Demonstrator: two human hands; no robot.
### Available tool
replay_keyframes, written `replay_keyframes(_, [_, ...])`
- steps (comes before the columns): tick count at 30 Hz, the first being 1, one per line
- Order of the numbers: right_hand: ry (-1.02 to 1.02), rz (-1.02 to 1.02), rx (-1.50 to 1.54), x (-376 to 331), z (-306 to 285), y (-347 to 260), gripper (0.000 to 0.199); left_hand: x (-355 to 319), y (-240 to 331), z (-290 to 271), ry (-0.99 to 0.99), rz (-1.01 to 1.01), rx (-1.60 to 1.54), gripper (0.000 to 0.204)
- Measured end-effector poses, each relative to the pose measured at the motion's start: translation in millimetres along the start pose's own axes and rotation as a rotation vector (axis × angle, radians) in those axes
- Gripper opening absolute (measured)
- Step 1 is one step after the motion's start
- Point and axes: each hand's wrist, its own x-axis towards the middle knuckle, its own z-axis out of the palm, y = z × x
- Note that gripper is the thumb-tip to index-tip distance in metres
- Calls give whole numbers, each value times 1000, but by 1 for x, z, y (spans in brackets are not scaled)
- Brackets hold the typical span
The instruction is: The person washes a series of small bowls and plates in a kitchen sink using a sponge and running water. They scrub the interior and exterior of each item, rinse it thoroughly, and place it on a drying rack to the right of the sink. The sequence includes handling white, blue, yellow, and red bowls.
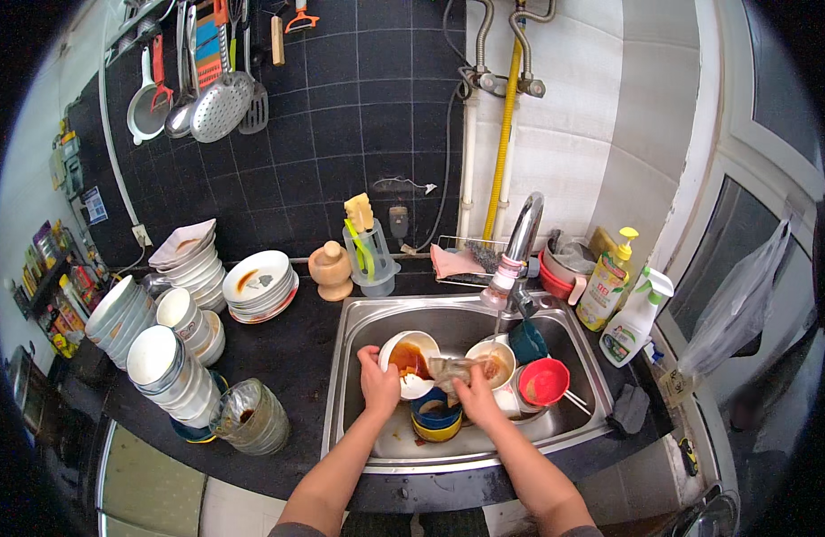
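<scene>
Your left hand [377, 383] is clamped on the rim of a white bowl [409, 359] w/ orange sauce inside, held tilted over the steel sink [359, 315]. Your right hand [476, 399] is closed on a wet grey dishcloth [450, 367], pressed at the bowl's right edge. Both hands sit in the sink's middle, above a blue-and-yellow bowl stack [436, 421]. Just right of the cloth: another white bowl [495, 357] w/ brown residue, then a red ladle-cup [544, 381]. Tap [520, 242] stands behind, at the sink's back edge. On the dark worktop [291, 358] to your left: stacks of white bowls [166, 371], a plate pile [260, 285], a glass jar [251, 417] near the front. Right of the sink: a yellow soap bottle [606, 282] and a white spray bottle [636, 318], side by side.
</scene>
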Motion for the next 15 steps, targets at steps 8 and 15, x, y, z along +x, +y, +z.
replay_keyframes(8, [-95, -501, -794, 8, 26, -43, 16, -4, -47, 10, -107, -181, -311, 37])
replay_keyframes(15, [95, -467, -647, 46, 72, -32, 16, -2, -22, -1, -219, -260, -569, 35])
